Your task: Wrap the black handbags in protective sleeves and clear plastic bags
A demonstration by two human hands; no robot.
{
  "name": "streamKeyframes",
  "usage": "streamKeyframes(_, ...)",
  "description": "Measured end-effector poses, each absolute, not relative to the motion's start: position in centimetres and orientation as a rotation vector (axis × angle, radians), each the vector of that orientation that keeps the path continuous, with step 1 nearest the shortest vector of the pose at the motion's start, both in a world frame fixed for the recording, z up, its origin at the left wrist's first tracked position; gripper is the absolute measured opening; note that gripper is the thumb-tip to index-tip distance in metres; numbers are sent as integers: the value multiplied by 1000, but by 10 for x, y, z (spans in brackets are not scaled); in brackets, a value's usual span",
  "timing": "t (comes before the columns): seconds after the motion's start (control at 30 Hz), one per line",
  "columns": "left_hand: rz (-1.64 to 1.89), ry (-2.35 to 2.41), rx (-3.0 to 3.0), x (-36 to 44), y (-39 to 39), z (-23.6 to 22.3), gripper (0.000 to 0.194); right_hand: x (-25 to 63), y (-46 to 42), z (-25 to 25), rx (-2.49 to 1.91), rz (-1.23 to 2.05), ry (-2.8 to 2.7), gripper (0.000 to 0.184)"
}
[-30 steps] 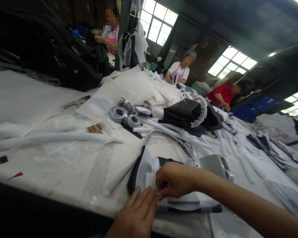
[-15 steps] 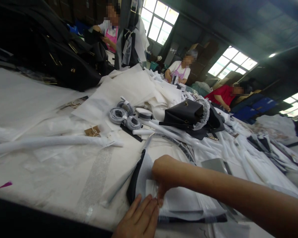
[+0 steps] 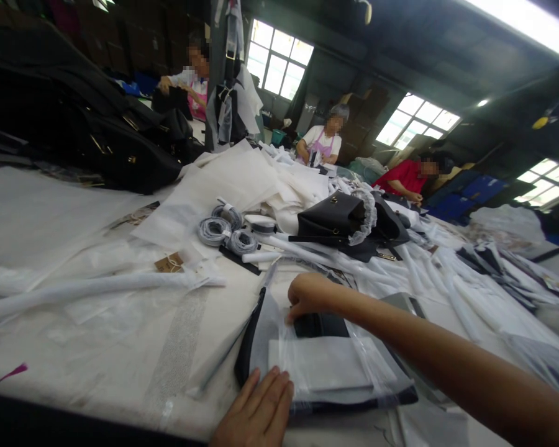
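Observation:
A black handbag point(image 3: 248, 351) lies on the worktable in front of me, partly covered by whitish paper and clear plastic film. My left hand point(image 3: 261, 406) rests flat on its near left edge, fingers stretched out. Over the bag's middle, my right hand point(image 3: 310, 295) is closed, its fingers pinching clear plastic film point(image 3: 286, 338). A white paper rectangle point(image 3: 326, 363) shows on the bag nearer to me, with a dark panel point(image 3: 321, 324) just beyond it. My right forearm hides part of the bag's right side.
Beyond the bag are rolled straps point(image 3: 214, 231), a brown tag point(image 3: 169, 262) and another black handbag point(image 3: 330, 214). White wrapped tubes point(image 3: 97, 287) lie left and right. Black bags point(image 3: 135, 155) are piled at the far left. Several people work farther back.
My right hand has moved away from me, up from beside my left fingers, drawing the film with it. The white rectangle and dark panel now show more. My left hand stays flat.

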State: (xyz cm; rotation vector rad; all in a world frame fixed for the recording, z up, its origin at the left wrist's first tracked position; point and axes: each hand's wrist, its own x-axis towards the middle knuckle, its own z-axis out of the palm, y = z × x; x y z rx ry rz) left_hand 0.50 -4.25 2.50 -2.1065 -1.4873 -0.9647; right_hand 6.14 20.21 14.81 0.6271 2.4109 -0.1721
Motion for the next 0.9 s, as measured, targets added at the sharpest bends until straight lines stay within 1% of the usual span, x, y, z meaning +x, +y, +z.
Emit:
streamKeyframes(0.07, -948, -1465, -2123, 3, -42, 26, 36, 75, 204, 156, 732, -208, 2556, 34)
streamKeyframes(0.1, -946, -1461, -2127, 2, -42, 27, 36, 83, 200, 159, 756, -253, 2611, 34)
streamKeyframes(0.13, -949, -1460, -2129, 2, -42, 27, 37, 91, 195, 159, 749, -318, 2647, 39)
streamKeyframes(0.17, -948, -1466, -2135, 2, -42, 28, 37, 99, 187, 157, 712, -407, 2662, 53)
streamKeyframes(0.23, -942, -1479, -2151, 3, -43, 29, 37, 111, 169, 148, 634, -596, 2646, 87)
streamKeyframes(0.27, -943, -1489, -2153, 3, -44, 29, 37, 115, 162, 142, 617, -668, 2624, 99)
streamKeyframes(0.33, -937, -1507, -2165, 3, -46, 29, 38, 115, 154, 130, 631, -736, 2586, 106)
streamKeyframes(0.4, -936, -1516, -2167, 1, -47, 29, 39, 110, 155, 121, 650, -727, 2568, 104)
streamKeyframes(0.53, -906, -1477, -2196, -4, -45, 28, 41, 100, 170, 116, 671, -771, 2561, 87)
streamKeyframes(0.63, -925, -1479, -2170, 1, -40, 21, 41, 99, 177, 111, 729, -841, 2567, 78)
streamKeyframes(0.67, -990, -1488, -2111, 4, -38, 18, 41, 100, 179, 108, 759, -869, 2569, 72)
streamKeyframes(0.73, -1141, -1481, -1973, 9, -36, 12, 41, 102, 182, 105, 847, -928, 2574, 52)
streamKeyframes(0.77, -1176, -1473, -1944, 10, -36, 11, 41, 103, 183, 106, 894, -954, 2577, 42)
streamKeyframes(0.8, -1165, -1473, -1961, 10, -37, 11, 40, 105, 183, 107, 935, -975, 2582, 35)
streamKeyframes(0.83, -1113, -1476, -2020, 9, -38, 13, 41, 107, 182, 111, 961, -989, 2590, 36)
streamKeyframes(0.87, -1043, -1484, -2094, 7, -40, 16, 43, 110, 179, 116, 969, -998, 2599, 43)
streamKeyframes(0.9, -992, -1488, -2149, 5, -42, 20, 46, 114, 175, 121, 959, -1011, 2608, 57)
